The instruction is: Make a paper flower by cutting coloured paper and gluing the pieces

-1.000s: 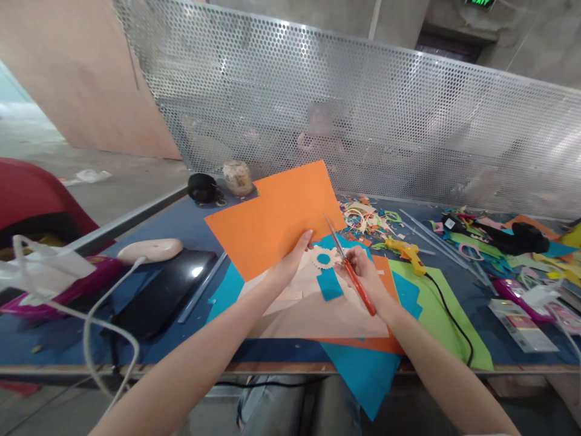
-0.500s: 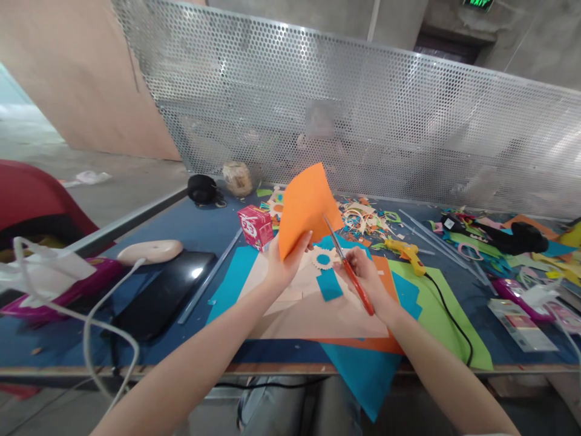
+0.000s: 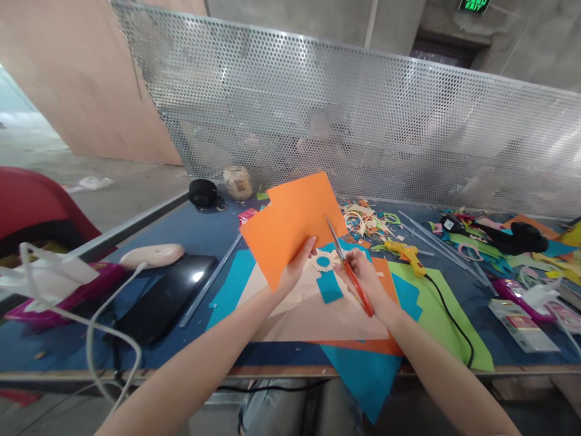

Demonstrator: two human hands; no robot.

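Note:
My left hand (image 3: 297, 266) grips the lower edge of an orange sheet (image 3: 295, 218), which is raised above the table and tilted, with a notch at its upper left. My right hand (image 3: 363, 275) is closed around the red handles of a pair of scissors (image 3: 351, 275). Their blades point up and away, overlapping the right part of the orange sheet; whether they touch it I cannot tell. Below, a cream ring with a toothed edge (image 3: 314, 261) and a small blue piece (image 3: 330, 287) lie on a large cream sheet (image 3: 318, 321).
Paper scraps (image 3: 367, 221) lie behind the hands. A yellow glue gun (image 3: 406, 254) with a black cord rests right, near a green sheet (image 3: 458, 321). Left are a clear stick, a black phone (image 3: 163, 303) and a white cable. A perforated metal panel (image 3: 272, 91) stands behind.
The orange sheet has turned and spread out toward the left, now covering most of the pink box. My left hand has shifted slightly; my right hand and the scissors are nearly unmoved.

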